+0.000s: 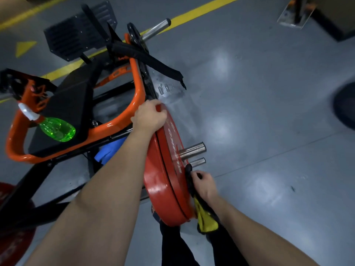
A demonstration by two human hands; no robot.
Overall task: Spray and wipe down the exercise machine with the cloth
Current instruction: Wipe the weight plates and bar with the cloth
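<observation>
Cloth (205,219): yellow with a dark side, lower centre of frame; hangs below the right fist, upper part pressed to the outer face of the weight plate.
Right hand (203,186): fingers curled tight round the cloth, knuckles up; holds it against the plate just below the steel pegs.
Weight plate (163,189): red, on edge, centre of frame; a second red plate sits flush against it on the same pegs.
Steel pegs (193,148): two short chrome stubs, pointing right out of the plate face.
Left hand (148,117): fingers hooked over the top rim of the weight plate, thumb side toward the orange tube; forearm runs down across the frame to lower left.
Exercise machine (115,124): orange tube loop on a black base, left half of frame, touching the plate stack.
Seat pad (63,104): black, flat, inside the orange loop.
Spray bottle (57,129): green, white trigger head; lies on its side on the pad, centre left.
Footplate (76,35): black, ribbed, upper left.
Loading sleeve (155,29): chrome, top centre, angled up right.
Floor (249,112): grey, glossy; yellow line (201,10) runs diagonally at top.
</observation>
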